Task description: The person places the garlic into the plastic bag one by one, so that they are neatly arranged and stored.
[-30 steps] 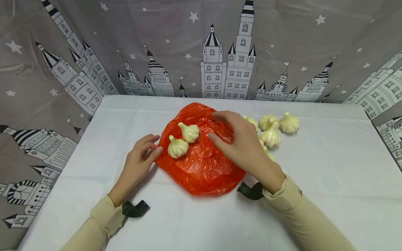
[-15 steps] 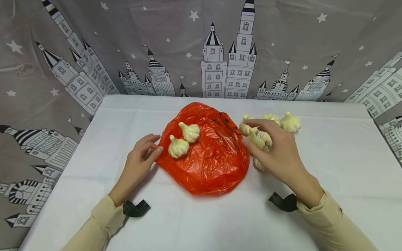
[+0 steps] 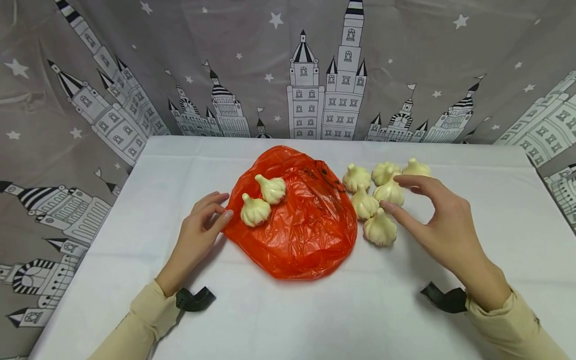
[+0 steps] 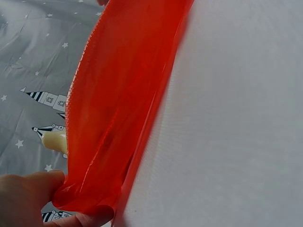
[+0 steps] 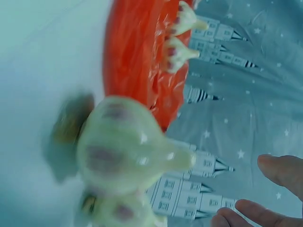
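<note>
A red plastic bag (image 3: pixel 310 230) lies spread on the white table with its rim rolled up. Two pale garlic bulbs (image 3: pixel 255 211) sit in its left part. My left hand (image 3: pixel 198 232) pinches the bag's left rim between thumb and fingers, as the left wrist view of the bag (image 4: pixel 123 85) also shows. Right of the bag, several more garlic bulbs (image 3: pixel 380 229) stand in a cluster. Just right of that cluster hovers my right hand (image 3: pixel 443 225), thumb and fingers spread apart, holding nothing. One garlic bulb (image 5: pixel 120 146) looms large in the right wrist view, apart from the fingertips.
The white tablecloth (image 3: pixel 288 320) covers the table. Behind it hangs a grey curtain (image 3: pixel 252 60) printed with castles and stars. A black wrist mount (image 3: pixel 194 299) sticks out below my left cuff, and a matching mount (image 3: pixel 445 298) below the right.
My right hand has moved from above the bag to the right, passing over the garlic cluster to its right side. The left hand, the bag and the bulbs have stayed put.
</note>
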{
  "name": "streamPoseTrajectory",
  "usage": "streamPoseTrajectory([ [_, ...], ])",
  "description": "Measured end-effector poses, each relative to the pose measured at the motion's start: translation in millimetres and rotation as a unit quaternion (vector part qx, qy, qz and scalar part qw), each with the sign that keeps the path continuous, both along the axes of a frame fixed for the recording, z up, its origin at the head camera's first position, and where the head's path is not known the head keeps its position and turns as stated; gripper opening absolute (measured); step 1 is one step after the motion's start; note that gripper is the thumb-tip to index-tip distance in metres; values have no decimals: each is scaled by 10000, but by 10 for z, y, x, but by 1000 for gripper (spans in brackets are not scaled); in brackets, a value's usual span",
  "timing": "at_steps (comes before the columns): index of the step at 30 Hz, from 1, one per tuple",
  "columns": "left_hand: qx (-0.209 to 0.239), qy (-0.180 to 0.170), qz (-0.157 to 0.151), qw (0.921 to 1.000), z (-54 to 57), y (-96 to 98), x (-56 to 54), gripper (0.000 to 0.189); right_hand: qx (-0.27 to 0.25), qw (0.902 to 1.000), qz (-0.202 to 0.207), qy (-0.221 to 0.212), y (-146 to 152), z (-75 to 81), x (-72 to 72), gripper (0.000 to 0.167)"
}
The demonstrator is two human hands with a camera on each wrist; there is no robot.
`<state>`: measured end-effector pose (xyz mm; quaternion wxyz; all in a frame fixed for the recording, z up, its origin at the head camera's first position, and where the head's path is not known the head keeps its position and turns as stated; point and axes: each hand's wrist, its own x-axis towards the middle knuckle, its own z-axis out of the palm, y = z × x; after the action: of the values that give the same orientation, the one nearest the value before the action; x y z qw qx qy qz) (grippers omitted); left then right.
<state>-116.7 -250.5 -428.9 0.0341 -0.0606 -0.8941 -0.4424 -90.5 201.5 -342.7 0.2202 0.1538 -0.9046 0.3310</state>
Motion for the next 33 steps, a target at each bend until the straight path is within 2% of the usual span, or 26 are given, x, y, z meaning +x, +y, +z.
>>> streamPoseTrajectory([
  [7,-66,54,17,10000,0,-7,-7,21,-48,9996,-262,-9,226,47,47,52],
  [14,-177,73,72,9998,12,-17,-5,23,81,9996,-135,-255,222,29,9,48],
  [20,-160,44,64,9998,-5,-24,-9,23,509,9956,205,-760,157,-65,4,39],
  [24,-131,36,62,9999,1,-16,-6,22,620,9894,466,-1224,126,-124,-4,36],
  [29,-18,29,36,10000,17,6,-3,20,727,9760,647,-1947,128,-152,-7,41],
  [33,-8,-18,25,10000,8,10,-3,21,808,9697,672,-2205,135,-188,2,47],
])
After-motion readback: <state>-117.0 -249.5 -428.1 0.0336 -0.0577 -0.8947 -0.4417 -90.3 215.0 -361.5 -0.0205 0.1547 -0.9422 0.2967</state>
